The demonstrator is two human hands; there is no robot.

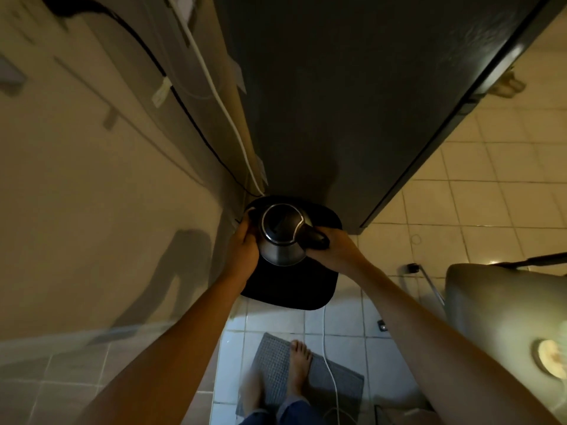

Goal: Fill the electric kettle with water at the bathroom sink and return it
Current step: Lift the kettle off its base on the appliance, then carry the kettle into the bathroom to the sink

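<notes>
A steel electric kettle (282,237) with a dark lid and black handle is seen from above, over a black square stool or stand (294,286) beside the wall. My right hand (333,250) is wrapped around the black handle on the kettle's right side. My left hand (245,248) presses against the kettle's left side. Whether the kettle rests on the black surface or hangs just above it cannot be told. No base or water is visible.
A tall dark cabinet or fridge (352,102) rises just behind the kettle. A beige wall (92,194) with black and white cables runs along the left. A chair (506,317) stands at right. My bare feet stand on a grey mat (276,363) on the tile floor.
</notes>
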